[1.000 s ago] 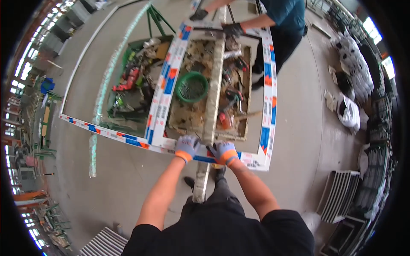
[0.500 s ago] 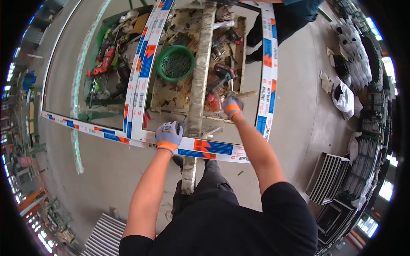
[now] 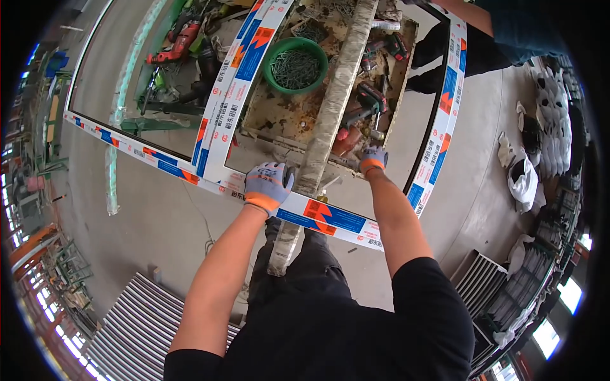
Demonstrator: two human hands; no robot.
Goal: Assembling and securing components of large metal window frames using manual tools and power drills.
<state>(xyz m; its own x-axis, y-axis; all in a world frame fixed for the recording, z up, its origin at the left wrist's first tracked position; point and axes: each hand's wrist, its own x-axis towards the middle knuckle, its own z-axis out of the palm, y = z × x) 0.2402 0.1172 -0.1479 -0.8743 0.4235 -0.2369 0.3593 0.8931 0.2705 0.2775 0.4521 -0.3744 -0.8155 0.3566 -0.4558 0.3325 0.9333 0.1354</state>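
A large window frame (image 3: 343, 220) wrapped in white, blue and orange film lies across the supports in front of me. My left hand (image 3: 269, 180), in a grey glove with an orange cuff, is closed over its near bar, left of a worn support beam (image 3: 328, 114). My right hand (image 3: 373, 159), gloved alike, reaches inside the frame opening to the near right corner of a tool tray (image 3: 273, 117). Its fingers look curled, and what they hold is hidden. Beside it are a red-ended tool (image 3: 346, 141) and a cordless drill (image 3: 371, 98).
A green bowl of screws (image 3: 295, 66) stands in the tray. Left of it, a green bin holds a red power tool (image 3: 181, 44). Another person's arm (image 3: 467, 16) is at the far right of the frame. Striped metal profiles (image 3: 149, 330) lie lower left; white sacks (image 3: 522, 174) sit at right.
My view has shifted, so the frame and tray appear tilted and farther right. My right hand has moved right of the red-ended tool; the wooden stick near it no longer shows. My left hand stays on the near bar.
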